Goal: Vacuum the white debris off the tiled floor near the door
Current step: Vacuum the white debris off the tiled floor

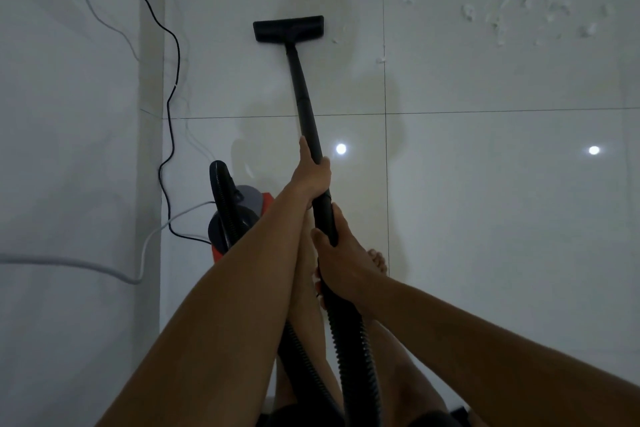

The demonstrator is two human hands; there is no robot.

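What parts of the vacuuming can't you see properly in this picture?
Head view only:
- Red and black vacuum cleaner body: mostly hidden behind the left forearm.
- Scattered white fluffy debris: runs off the top edge, so its full extent is unknown.
- Underside of the flat black floor nozzle: faces the glossy white tiled floor, so anything beneath it is hidden.
- Black power cord: cut off at the top edge.
- The door: not visible.

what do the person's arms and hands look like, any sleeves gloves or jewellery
Both forearms are bare right down to the bottom edge of the head view, so no sleeves show. The left hand and the right hand wear no gloves, and no watch or bracelet sits on either wrist. A small dark band near the right hand's fingers may be a ring, but it is too small to tell.
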